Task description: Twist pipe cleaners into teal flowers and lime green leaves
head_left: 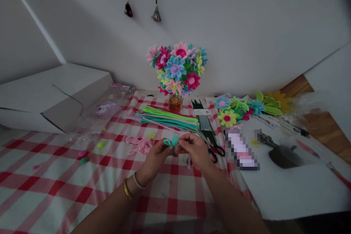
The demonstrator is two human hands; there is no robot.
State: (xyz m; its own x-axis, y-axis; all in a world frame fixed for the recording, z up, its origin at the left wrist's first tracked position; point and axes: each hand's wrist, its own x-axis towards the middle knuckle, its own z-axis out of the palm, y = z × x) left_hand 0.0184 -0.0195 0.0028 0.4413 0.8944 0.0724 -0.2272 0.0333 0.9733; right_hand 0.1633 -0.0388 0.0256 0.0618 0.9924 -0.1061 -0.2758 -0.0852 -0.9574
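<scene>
Between my two hands is a teal pipe cleaner (174,140) bent into small petal-like loops. My left hand (159,152) pinches its lower left part between thumb and fingers. My right hand (193,146) is closed at its right side, fingertips pressed on one loop. Left of my hands lies a heap of pink looped pipe cleaners (140,146) with a yellow-green pom-pom (151,135) beside it. Just beyond, a bundle of green, teal and pink pipe cleaners (170,119) lies across the checked cloth. Black-handled scissors (213,152) rest close to my right wrist.
A vase of fluffy flowers (175,69) stands at the back. On the left are a white box (55,91) and a clear plastic bag (100,111). Loose flowers (227,118), a pixelated object (242,150) and a glue gun (279,153) lie on the right. Small pom-poms (83,160) are scattered left.
</scene>
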